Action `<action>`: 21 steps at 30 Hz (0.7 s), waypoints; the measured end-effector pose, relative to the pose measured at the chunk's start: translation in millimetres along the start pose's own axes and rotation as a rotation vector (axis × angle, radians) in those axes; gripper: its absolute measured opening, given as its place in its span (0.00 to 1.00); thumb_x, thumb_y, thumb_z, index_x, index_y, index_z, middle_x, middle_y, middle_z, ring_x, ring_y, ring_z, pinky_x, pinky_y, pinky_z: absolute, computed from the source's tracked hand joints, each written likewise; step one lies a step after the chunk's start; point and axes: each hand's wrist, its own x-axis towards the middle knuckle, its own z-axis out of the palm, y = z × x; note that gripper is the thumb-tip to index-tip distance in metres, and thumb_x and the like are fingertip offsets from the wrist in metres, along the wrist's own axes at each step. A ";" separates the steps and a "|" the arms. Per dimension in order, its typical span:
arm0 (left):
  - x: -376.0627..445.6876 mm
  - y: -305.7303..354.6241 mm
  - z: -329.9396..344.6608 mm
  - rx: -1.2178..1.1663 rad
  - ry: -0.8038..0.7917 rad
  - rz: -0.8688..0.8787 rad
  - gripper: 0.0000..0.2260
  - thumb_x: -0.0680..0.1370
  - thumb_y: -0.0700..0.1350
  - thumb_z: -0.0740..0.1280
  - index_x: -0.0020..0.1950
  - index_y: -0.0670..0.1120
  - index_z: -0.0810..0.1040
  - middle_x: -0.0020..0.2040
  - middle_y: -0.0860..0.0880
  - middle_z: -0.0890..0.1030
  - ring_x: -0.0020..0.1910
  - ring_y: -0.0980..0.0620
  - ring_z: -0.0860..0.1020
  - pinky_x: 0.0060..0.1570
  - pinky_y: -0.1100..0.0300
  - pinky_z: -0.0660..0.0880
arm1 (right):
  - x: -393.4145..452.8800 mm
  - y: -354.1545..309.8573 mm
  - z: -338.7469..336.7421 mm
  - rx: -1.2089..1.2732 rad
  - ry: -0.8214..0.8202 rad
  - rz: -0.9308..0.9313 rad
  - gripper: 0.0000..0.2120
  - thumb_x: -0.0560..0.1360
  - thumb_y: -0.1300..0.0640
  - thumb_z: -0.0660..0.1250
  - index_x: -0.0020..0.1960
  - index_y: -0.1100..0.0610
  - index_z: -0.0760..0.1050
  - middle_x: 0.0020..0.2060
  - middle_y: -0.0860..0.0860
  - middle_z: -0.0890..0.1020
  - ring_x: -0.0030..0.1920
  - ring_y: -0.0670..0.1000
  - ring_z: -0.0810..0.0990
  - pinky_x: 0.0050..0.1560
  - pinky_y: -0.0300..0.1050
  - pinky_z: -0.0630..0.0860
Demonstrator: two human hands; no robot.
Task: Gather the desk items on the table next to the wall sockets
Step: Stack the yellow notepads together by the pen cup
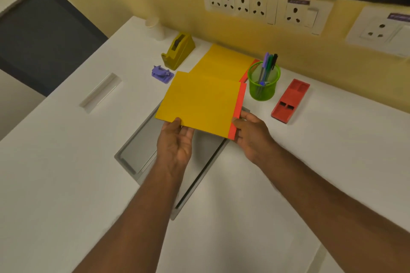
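While both of your hands hold the yellow sheet (197, 104) at the centre of the frame, note the grip: the left hand (175, 139) pinches the near edge, thumb on top, and the right hand (250, 133) is closed on the red sheet (238, 111) that peeks out along the right side beneath it. The pair hangs above a grey tray (137, 148) sunk into the white surface (66, 173).

Toward the top of the frame, under the wall sockets (261, 6), the other desk items already lie close together: a second yellow sheet (221, 62), a green pen holder (264, 82) with pens, a red organiser (290, 101), an olive tape dispenser (178, 51), a small purple stapler-like item (162, 73) and a paper cup (155, 26).

Likely hazards, judged from this pose:
- The two sheets are offset, so they may slide apart if either pinch loosens.
- Pushing the sheets forward low could nudge the pen holder (it sits just beside the landing spot) and tip it.
- A careless release could drop a sheet into the tray recess.
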 end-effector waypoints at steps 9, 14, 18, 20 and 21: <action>83.6 -6.0 15.3 0.221 -0.078 0.031 0.21 0.82 0.32 0.59 0.71 0.51 0.74 0.50 0.47 0.86 0.49 0.48 0.85 0.48 0.53 0.83 | 71.0 -10.0 22.0 -0.094 0.069 -0.042 0.22 0.78 0.73 0.63 0.69 0.61 0.75 0.61 0.58 0.82 0.53 0.55 0.82 0.52 0.48 0.81; 119.9 -6.3 22.0 0.386 0.054 0.015 0.19 0.83 0.36 0.60 0.73 0.49 0.73 0.57 0.48 0.84 0.50 0.50 0.84 0.51 0.55 0.82 | 93.9 -3.1 25.2 -0.172 0.076 -0.099 0.23 0.76 0.75 0.62 0.66 0.57 0.77 0.54 0.53 0.85 0.48 0.51 0.84 0.43 0.39 0.82; 141.7 -10.0 41.5 0.476 0.170 0.032 0.14 0.82 0.38 0.65 0.67 0.46 0.77 0.58 0.45 0.83 0.47 0.48 0.84 0.42 0.57 0.82 | 109.7 4.9 28.7 -0.331 0.177 -0.245 0.18 0.75 0.73 0.64 0.55 0.52 0.78 0.51 0.52 0.86 0.55 0.58 0.84 0.60 0.56 0.80; 149.9 -12.8 52.0 0.458 0.169 0.041 0.14 0.81 0.36 0.66 0.66 0.43 0.77 0.58 0.43 0.83 0.48 0.47 0.84 0.45 0.56 0.83 | 115.7 6.5 30.3 -0.362 0.215 -0.301 0.19 0.75 0.73 0.64 0.56 0.53 0.78 0.51 0.53 0.86 0.55 0.58 0.84 0.64 0.61 0.77; 153.4 -14.4 55.9 0.446 0.163 0.045 0.15 0.80 0.35 0.66 0.67 0.42 0.77 0.59 0.42 0.83 0.50 0.46 0.84 0.49 0.55 0.83 | 118.7 7.2 30.7 -0.379 0.233 -0.320 0.19 0.75 0.72 0.65 0.58 0.53 0.78 0.51 0.52 0.86 0.54 0.57 0.84 0.64 0.61 0.77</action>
